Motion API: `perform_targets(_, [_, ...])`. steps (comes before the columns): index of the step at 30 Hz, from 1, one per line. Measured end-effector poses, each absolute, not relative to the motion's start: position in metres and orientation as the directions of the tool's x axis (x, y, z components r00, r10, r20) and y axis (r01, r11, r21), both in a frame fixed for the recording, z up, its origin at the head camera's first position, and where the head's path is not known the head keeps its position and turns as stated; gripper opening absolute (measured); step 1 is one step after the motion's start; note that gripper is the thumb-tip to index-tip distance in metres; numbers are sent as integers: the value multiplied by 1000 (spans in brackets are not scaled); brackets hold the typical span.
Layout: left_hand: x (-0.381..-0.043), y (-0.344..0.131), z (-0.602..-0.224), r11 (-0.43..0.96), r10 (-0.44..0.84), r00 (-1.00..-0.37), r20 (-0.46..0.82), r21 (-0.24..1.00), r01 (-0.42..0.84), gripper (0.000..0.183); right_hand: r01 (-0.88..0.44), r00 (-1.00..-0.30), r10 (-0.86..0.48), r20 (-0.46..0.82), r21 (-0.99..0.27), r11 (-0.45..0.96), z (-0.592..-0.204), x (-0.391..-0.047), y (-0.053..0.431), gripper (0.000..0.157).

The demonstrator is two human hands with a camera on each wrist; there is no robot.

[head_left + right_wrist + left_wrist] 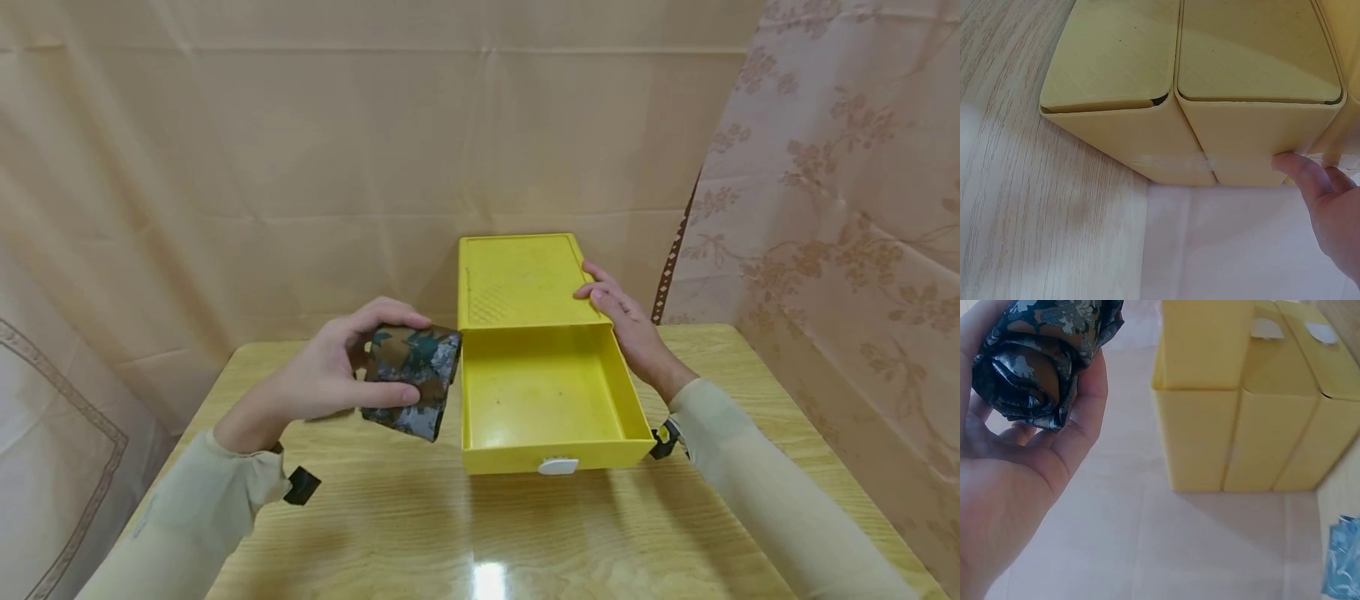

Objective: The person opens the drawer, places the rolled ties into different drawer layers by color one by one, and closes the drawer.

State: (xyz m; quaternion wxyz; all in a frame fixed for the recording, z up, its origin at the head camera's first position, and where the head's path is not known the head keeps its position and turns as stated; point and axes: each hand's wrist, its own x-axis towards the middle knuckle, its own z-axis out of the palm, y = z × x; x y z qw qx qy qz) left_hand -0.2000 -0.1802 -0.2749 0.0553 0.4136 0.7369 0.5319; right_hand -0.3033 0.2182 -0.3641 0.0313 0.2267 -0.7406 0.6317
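My left hand [330, 367] grips a rolled cloth [412, 379] with a dark floral, camouflage-like print, thumb across its front and fingers behind. In the left wrist view the cloth [1035, 362] shows its spiral end. It hangs just left of a yellow drawer unit [517, 279], whose top drawer [547, 392] is pulled out with nothing inside. A white pull tab [558, 467] sits on that drawer's front. My right hand [630, 325] rests against the unit's right side, fingertips on its top edge. In the right wrist view its thumb touches the side wall.
Two shut drawers [1279, 369] show below the open one in the left wrist view. A blue patterned folded piece [1342, 559] lies on the wooden table [375, 517] left of the unit. Beige curtain [337, 167] hangs close behind, flowered curtain [847, 208] on the right.
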Motion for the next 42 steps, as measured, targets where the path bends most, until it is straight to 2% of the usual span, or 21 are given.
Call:
perform_targets(4, [-203, -171, -263, 77, 668, -633, 391, 810, 581, 65, -379, -895, -293, 337, -920, 98, -362, -304, 217, 35])
perform_targets(12, [-203, -158, -250, 7, 666, -622, 412, 830, 558, 65, -362, -903, -283, 322, -927, 101, -363, -303, 217, 37])
perform_targets(23, [-203, -144, -247, -9, 673, -606, 424, 824, 567, 62, -358, -902, -292, 319, -929, 90, -363, -303, 218, 36])
perform_targets(37, [-202, -140, -249, -21, 674, -603, 427, 827, 562, 63, -417, -890, -339, 304, -843, 339, -347, -303, 230, 32])
perform_targets(42, [-203, -137, -248, -49, 672, -587, 452, 818, 573, 63, -503, -851, -378, 364, -770, 392, -339, -302, 231, 24])
